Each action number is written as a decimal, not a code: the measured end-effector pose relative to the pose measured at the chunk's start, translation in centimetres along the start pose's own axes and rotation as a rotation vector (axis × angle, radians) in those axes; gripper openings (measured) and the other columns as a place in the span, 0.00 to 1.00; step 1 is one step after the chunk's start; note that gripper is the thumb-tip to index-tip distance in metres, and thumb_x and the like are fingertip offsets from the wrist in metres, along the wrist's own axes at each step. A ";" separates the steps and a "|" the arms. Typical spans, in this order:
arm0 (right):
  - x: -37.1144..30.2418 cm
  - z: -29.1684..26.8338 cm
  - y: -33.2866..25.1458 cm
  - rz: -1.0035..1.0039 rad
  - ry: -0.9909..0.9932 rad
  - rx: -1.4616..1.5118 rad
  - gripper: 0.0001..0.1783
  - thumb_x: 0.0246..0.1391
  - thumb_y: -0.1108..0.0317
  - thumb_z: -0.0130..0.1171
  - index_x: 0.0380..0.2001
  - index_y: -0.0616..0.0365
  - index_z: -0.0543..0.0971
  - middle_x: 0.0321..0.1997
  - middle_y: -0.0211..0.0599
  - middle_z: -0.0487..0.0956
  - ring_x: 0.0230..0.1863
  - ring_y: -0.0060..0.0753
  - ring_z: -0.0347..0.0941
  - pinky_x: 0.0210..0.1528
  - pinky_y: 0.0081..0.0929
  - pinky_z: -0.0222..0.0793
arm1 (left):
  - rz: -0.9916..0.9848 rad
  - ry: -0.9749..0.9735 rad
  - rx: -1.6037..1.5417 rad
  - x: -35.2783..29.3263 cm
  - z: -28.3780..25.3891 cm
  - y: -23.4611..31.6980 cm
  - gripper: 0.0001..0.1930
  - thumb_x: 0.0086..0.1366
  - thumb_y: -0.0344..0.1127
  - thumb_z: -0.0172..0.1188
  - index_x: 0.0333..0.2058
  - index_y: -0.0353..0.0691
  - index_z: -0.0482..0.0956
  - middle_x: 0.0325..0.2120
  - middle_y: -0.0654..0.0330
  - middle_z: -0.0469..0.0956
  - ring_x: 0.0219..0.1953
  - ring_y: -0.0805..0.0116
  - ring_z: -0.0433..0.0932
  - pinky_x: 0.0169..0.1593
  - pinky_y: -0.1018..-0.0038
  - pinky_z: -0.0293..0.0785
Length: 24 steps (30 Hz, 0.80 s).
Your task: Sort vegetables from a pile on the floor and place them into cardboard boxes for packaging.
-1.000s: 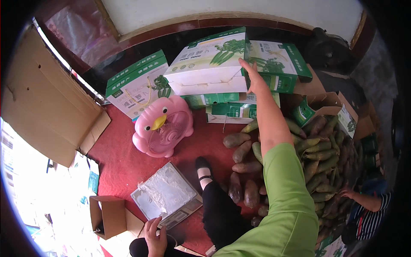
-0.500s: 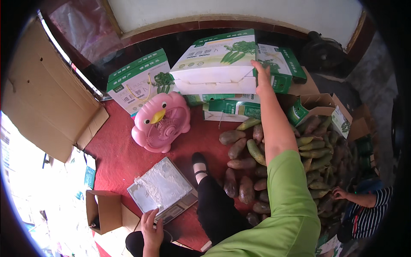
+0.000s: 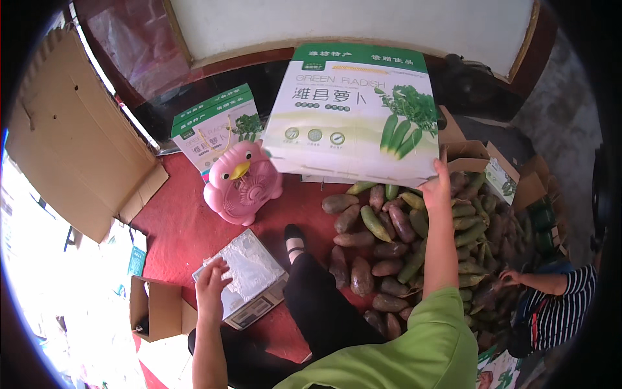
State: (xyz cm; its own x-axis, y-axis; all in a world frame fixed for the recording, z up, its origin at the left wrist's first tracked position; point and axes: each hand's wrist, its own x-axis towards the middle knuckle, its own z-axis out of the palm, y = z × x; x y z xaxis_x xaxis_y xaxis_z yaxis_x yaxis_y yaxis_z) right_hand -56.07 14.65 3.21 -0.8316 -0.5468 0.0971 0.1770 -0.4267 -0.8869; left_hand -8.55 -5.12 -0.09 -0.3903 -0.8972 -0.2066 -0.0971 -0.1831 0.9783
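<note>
Right hand (image 3: pixel 437 188) stretched forward, left hand (image 3: pixel 210 282) loosely curled

The green-and-white radish carton (image 3: pixel 350 110) has left its place on the stack and come nearer the person, its printed broad face now turned more squarely to the camera and hiding most of the cartons behind. The right hand (image 3: pixel 439 185), drawn back with it, grips its near right corner. The left hand (image 3: pixel 212 279) has risen from the scale's (image 3: pixel 253 269) front edge to its left corner, fingers spread. More radishes (image 3: pixel 398 223) show beside the right forearm.
</note>
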 end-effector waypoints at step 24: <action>-10.4 24.8 7.4 0.122 -0.783 -0.252 0.28 0.57 0.69 0.54 0.59 0.54 0.61 0.68 0.37 0.52 0.65 0.29 0.52 0.62 0.28 0.52 | 0.128 0.035 -0.830 -1.8 -19.1 -4.7 0.23 0.66 0.47 0.47 0.53 0.37 0.68 0.49 0.55 0.73 0.48 0.58 0.73 0.51 0.63 0.72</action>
State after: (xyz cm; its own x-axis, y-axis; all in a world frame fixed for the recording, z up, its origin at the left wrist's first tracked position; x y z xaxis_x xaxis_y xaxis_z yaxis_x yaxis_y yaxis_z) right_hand -33.06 -0.69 6.86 -0.1910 -0.9615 0.1976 0.0412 -0.2090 -0.9770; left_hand 10.06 -10.29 -3.98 -0.3226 -0.9405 -0.1064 0.6565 -0.3033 0.6907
